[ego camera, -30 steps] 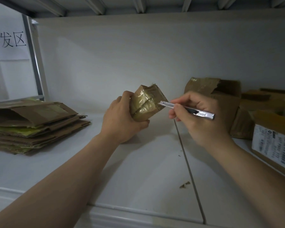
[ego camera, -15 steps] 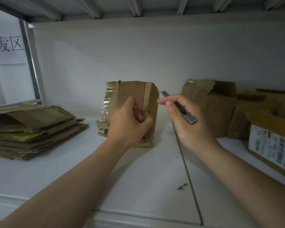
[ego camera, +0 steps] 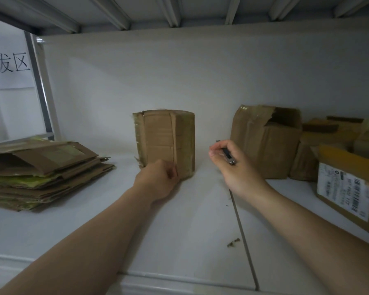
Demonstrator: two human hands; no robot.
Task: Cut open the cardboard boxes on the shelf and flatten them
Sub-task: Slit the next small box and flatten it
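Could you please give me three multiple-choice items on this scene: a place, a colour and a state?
1. The flattened stack lies: A left of the held box B right of it C on it
2. The barcode label is: A white B red C green
3. The knife: A cuts the held box B is held apart C lies down

1 A, it sits at the shelf's left end. 2 A, white with black print. 3 B, the right hand holds it clear; the left hand grips the box.
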